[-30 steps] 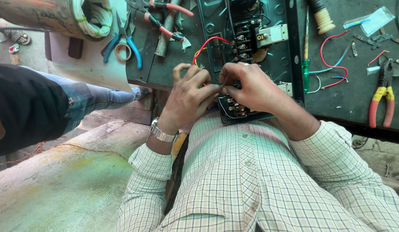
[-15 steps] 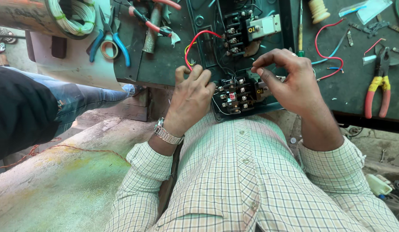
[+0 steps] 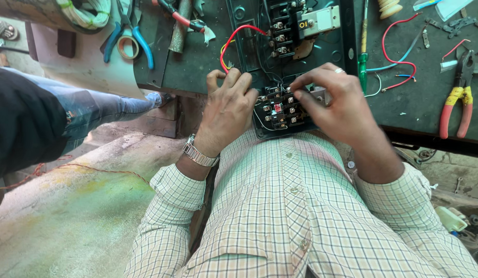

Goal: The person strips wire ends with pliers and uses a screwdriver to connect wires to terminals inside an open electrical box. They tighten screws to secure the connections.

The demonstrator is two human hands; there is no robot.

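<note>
Black terminal block (image 3: 280,109) inside dark metal box (image 3: 347,46), left hand (image 3: 227,105), right hand (image 3: 334,103) touching it

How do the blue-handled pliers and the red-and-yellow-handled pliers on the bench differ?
The blue-handled pliers lie far left, beyond the left hand; the red-and-yellow-handled pliers lie far right, past the right hand. The blue pair overlaps a tape roll; the red pair lies on bare bench. Neither is held.

Terminal block (image 3: 280,109) between both hands, pliers (image 3: 455,100) far right, on workbench (image 3: 424,110)
</note>
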